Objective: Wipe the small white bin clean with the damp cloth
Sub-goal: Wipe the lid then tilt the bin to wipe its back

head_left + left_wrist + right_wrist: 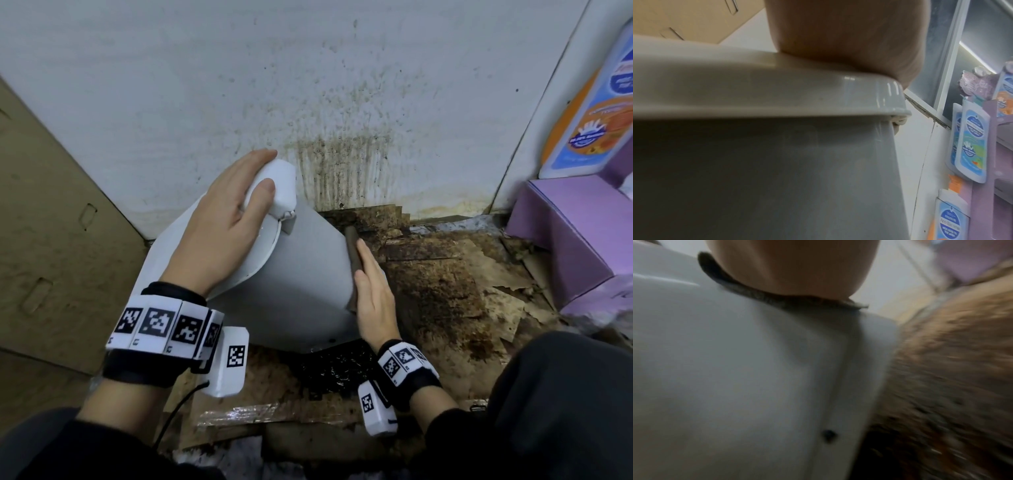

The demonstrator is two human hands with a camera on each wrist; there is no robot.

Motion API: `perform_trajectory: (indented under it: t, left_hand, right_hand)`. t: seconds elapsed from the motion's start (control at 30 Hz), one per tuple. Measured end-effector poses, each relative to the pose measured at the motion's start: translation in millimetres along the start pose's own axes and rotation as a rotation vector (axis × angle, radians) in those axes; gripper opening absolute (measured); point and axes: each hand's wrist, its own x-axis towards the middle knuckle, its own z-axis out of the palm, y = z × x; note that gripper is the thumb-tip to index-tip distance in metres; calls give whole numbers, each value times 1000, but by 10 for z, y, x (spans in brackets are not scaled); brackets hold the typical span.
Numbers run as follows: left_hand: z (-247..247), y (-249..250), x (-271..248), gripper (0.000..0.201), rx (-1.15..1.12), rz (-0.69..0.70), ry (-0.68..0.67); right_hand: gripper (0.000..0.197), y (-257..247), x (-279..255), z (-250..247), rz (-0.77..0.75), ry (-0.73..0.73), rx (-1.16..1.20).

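Floor: stained brown cardboard sheets point(445, 284), dark wet patch at lower centre of head view.
Wall: white wall point(205, 85) across top of frame, brown splatter streaks mid-frame above the floor line.
Left side: one cardboard box point(51, 222).
Right side: one purple box point(565, 233); blue-labelled pouches point(970, 146) in left wrist view, at least three.
Bin: one small white bin point(301, 284), centre frame, tilted on the cardboard, lid point(277, 185) end toward the wall.
Cloth: one dark cloth point(352, 257), flat against bin's right side.
Left hand point(222, 219): fingers curled over the lid, gripping it.
Right hand point(373, 294): fingers straight, pressing the cloth on the bin.
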Motion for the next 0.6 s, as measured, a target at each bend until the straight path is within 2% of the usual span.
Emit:
perform_trajectory:
  t: [0.13,0.27,0.47,0.6]
  left_hand:
    - [10,9,-8,42,3,4,0]
    - [52,30,11,42,16,25,-6]
    - [31,17,2,41,44,32,-6]
    - [-14,-12,-8,40,59,10,6]
  right_hand:
    - [63,262,-74,-78,237,32,40]
    - [65,334,-85,-104,322,53,52]
    - [67,291,-75,-70,312,73,71]
    - [66,-69,-2,62,246,84,64]
